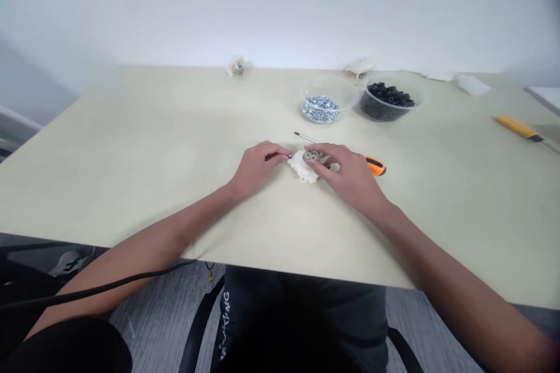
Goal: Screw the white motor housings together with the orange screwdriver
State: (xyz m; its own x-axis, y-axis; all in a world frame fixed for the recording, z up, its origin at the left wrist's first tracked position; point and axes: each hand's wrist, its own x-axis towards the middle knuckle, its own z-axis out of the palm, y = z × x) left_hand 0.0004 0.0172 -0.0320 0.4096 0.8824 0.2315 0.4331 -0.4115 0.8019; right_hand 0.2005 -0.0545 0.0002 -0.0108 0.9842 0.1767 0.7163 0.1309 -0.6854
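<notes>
A white plastic part (301, 169) with an uneven outline lies on the table in front of me. A round greyish piece (312, 155) sits on top of it. My right hand (350, 175) grips the part from the right, with thumb and fingers closed around the round piece. At the part's left edge, my left hand (261, 166) pinches a small dark piece (289, 157), too small to name exactly. Behind my right hand lies a screwdriver (375, 166) with an orange and black handle; its shaft points to the upper left and is partly hidden by the hand.
Beyond my hands stand a clear tub (347, 95) of small silvery pieces and another tub (419, 99) of black pieces. White parts (359, 66) lie along the wall, with one assembly (237, 66) farther left. A yellow-handled tool (518, 128) rests at right.
</notes>
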